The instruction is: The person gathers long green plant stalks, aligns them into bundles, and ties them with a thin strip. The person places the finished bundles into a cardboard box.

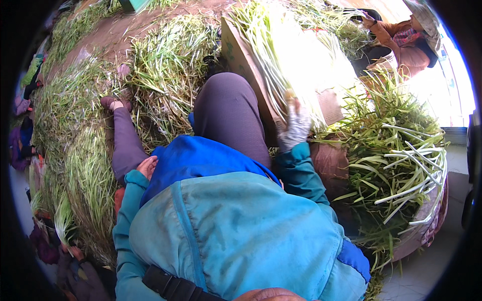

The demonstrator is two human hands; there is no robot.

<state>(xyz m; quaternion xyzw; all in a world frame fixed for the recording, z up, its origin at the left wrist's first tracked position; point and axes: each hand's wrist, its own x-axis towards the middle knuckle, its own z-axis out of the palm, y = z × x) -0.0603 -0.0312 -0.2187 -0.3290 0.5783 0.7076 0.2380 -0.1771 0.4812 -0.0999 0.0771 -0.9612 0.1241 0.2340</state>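
My right hand (294,126), in a worn pale glove with bare fingertips, reaches to the lower ends of long green-white stalks (269,64). These lie lengthwise on a cardboard box (241,56) beside my right knee. Its fingers touch the stalks; whether they grip any is unclear. Sunlight washes out the box top, where more pale stalks (331,43) lie. My left hand (148,166) is bare and rests at the edge of the blue apron (203,152) over my left thigh, fingers loosely apart, with no object visible in it.
At the right, a large heap of leafy greens (391,150) has loose white stalks (418,177) on top. More cut greens (169,64) cover the floor ahead and to the left. A co-worker (406,45) sits at the upper right; another person's hands (71,251) hold stalks at the lower left.
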